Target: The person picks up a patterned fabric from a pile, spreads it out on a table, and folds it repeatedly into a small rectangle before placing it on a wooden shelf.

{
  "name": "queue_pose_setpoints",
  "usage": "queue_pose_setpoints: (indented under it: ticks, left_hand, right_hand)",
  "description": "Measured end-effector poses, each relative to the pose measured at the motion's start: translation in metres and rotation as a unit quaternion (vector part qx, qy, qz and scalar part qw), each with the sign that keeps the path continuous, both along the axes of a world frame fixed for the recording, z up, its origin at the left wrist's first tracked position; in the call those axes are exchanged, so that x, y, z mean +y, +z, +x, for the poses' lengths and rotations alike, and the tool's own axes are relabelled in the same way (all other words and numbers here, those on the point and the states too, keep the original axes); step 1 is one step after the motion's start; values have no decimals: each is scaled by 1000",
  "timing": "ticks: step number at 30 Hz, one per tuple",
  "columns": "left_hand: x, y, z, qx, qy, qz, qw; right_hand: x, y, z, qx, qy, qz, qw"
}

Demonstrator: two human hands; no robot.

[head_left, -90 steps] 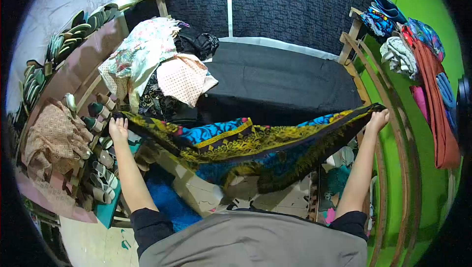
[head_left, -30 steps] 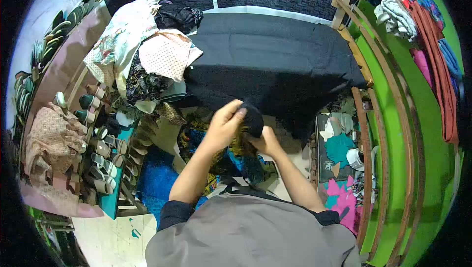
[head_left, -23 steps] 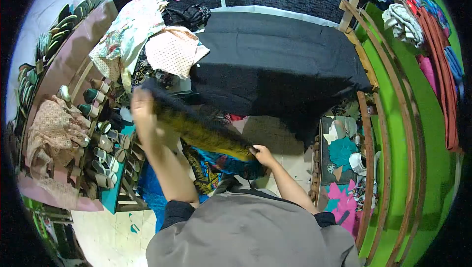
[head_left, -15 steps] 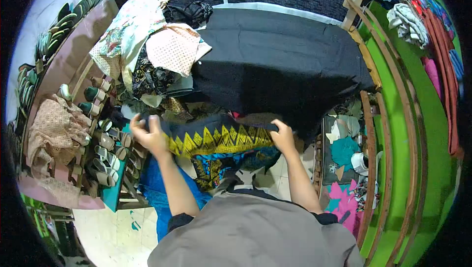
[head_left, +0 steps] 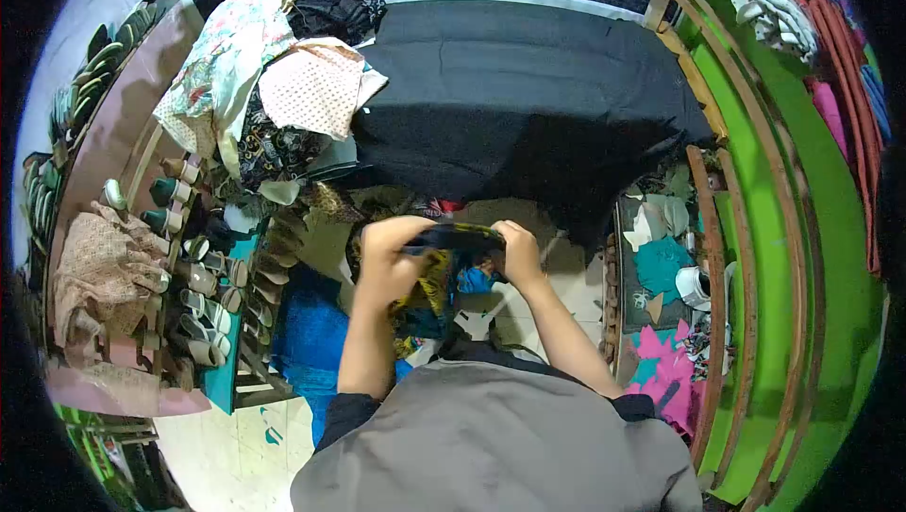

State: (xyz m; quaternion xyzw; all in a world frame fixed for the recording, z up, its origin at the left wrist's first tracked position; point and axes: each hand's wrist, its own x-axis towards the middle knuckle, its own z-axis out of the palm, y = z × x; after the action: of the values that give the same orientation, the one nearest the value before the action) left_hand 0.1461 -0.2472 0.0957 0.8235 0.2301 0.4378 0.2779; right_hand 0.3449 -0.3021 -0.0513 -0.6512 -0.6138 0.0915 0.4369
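A dark cloth with a yellow zigzag pattern and some blue (head_left: 432,281) hangs in folds in front of my body, its upper edge stretched between both hands. My left hand (head_left: 389,252) is bent over the cloth's left end; motion blurs it, but the fingers look curled round the fabric. At the other end, my right hand (head_left: 517,250) pinches the top edge, thumb and fingers closed. Much of the pattern is hidden in the folds and behind my left hand.
Ahead is a table under a black cloth (head_left: 510,68), with a heap of fabrics (head_left: 307,87) at its left. Shoes (head_left: 203,314) line racks on the left. Wooden rails (head_left: 783,201) run along the right, near pink scraps (head_left: 661,370). Blue fabric (head_left: 316,323) lies low left.
My left hand has moved right, toward my right hand, and the cloth that was spread wide is now narrower and folded. The right hand has shifted slightly left.
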Motion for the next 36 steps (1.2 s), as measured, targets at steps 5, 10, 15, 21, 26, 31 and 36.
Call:
queue_pose_setpoints:
  ticks: [5, 10, 15, 21, 26, 31, 36]
  left_hand:
    - [37, 48, -97, -168, 317, 40, 933]
    - [90, 54, -193, -285, 360, -40, 887]
    - [156, 54, -191, 146, 326, 45, 933]
    - [157, 91, -144, -48, 337, 119, 933]
    - [178, 31, -138, 148, 322, 159, 922]
    - [188, 52, -137, 63, 401, 53, 913]
    - [198, 62, -138, 43, 478, 100, 871]
  right_hand:
    - [-14, -67, 39, -53, -122, 27, 991]
    - [-39, -42, 104, -64, -161, -35, 984]
    - [-8, -1, 239, -239, -117, -203, 942]
    - [-2, 225, 232, -31, -334, 438, 834]
    - [-4, 175, 240, -89, -171, 48, 980]
    - [-25, 164, 252, -218, -297, -57, 928]
    - [-27, 179, 236, -213, -232, -60, 947]
